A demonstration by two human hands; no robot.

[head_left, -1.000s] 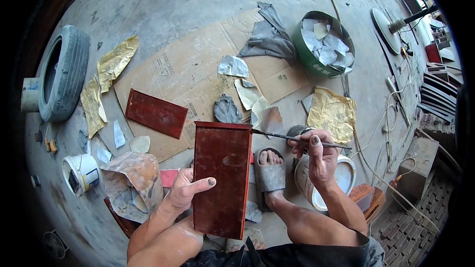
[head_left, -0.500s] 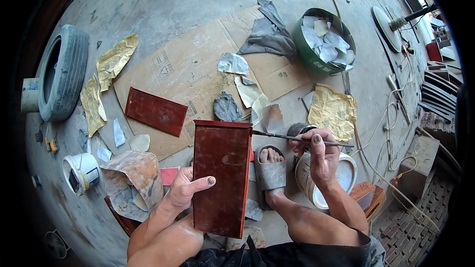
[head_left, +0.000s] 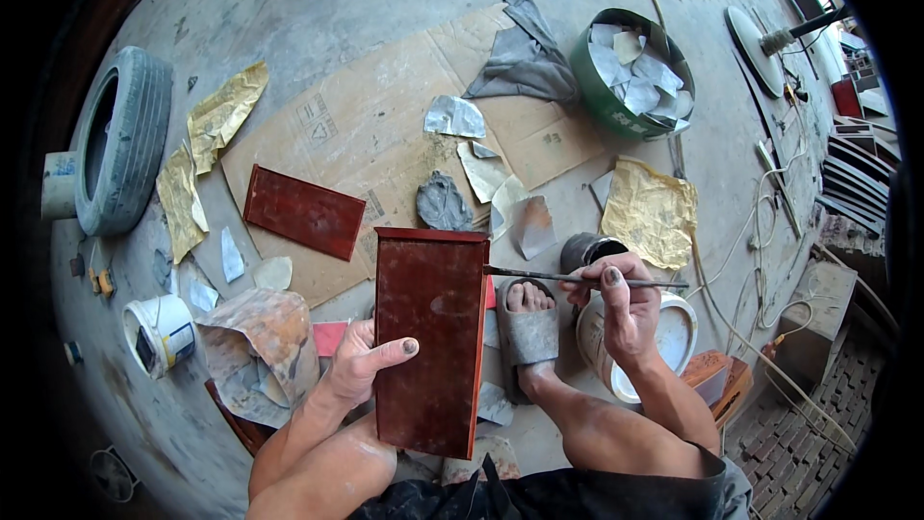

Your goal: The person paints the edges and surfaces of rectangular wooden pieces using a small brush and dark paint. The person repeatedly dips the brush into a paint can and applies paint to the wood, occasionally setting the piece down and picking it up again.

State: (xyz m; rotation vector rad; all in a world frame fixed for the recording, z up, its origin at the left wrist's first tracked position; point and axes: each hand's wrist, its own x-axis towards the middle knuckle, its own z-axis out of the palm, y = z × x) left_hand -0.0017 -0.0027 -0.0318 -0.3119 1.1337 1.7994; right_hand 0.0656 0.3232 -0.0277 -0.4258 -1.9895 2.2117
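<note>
My left hand [head_left: 364, 364] grips the left edge of a dark red lacquered wooden panel [head_left: 430, 337], thumb lying on its face, holding it upright over my lap. My right hand [head_left: 616, 303] pinches a thin dark brush [head_left: 568, 277] held level, its tip touching the panel's right edge near the top. My foot in a grey sandal [head_left: 526, 327] rests on the floor between the panel and my right hand.
A second red panel [head_left: 303, 212] lies on flattened cardboard [head_left: 385, 125]. A white bucket [head_left: 664, 337] and a dark tin [head_left: 587, 250] sit by my right hand. A green tub of paper scraps [head_left: 630, 72], a tyre [head_left: 120, 140], a small white pot [head_left: 159, 332] and yellow paper [head_left: 650, 212] lie around.
The brush tip stays at the panel's right edge with only a slight shift of my right hand. My left hand and the panel have not moved.
</note>
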